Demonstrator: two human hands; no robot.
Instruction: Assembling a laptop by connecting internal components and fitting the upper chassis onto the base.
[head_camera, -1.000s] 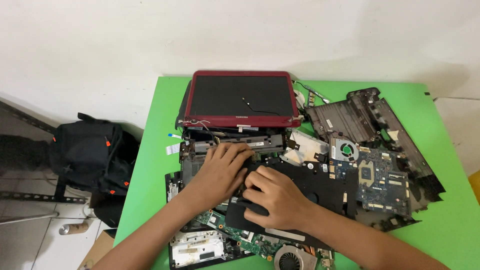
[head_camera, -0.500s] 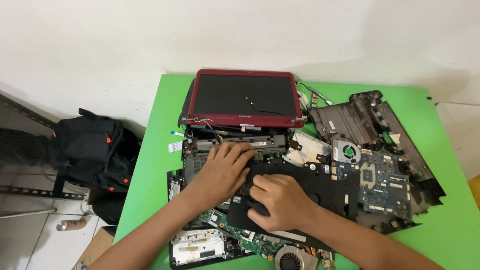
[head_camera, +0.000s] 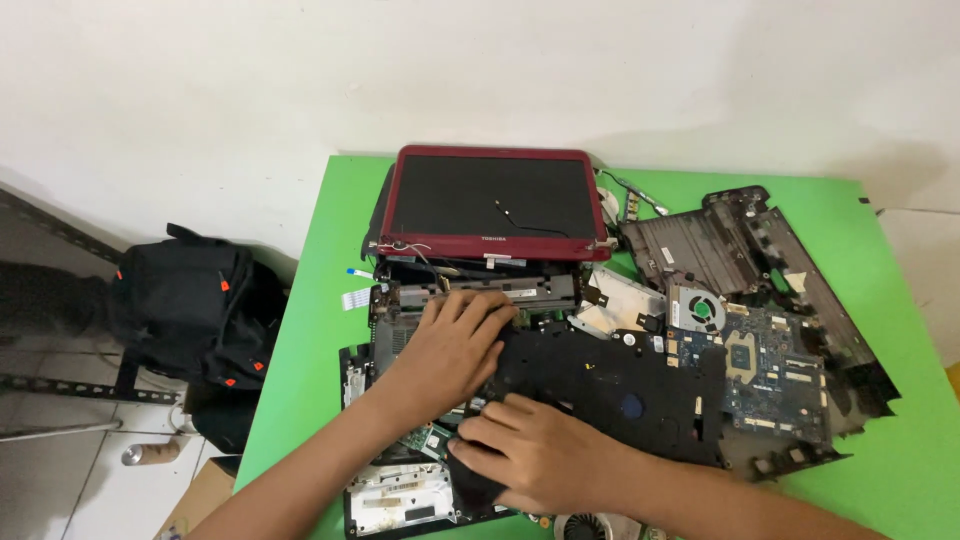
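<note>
My left hand (head_camera: 450, 345) lies flat, fingers together, on the grey laptop base (head_camera: 470, 297) just below the red-framed laptop screen (head_camera: 492, 204). My right hand (head_camera: 535, 452) grips the near left corner of a black plastic laptop cover (head_camera: 620, 388) that lies across the pile of parts. A green circuit board (head_camera: 430, 438) shows under the cover between my two wrists. The fingertips of the left hand touch the cover's upper left edge.
On the green table (head_camera: 880, 440): a blue motherboard (head_camera: 770, 372) with a small fan (head_camera: 697, 307), a dark bottom case (head_camera: 710, 245) at the right, a silver drive (head_camera: 395, 495) near the front edge. A black backpack (head_camera: 190, 305) sits on the floor at left.
My right hand has slid down and left along the black cover to its near corner. The left hand stays on the grey base.
</note>
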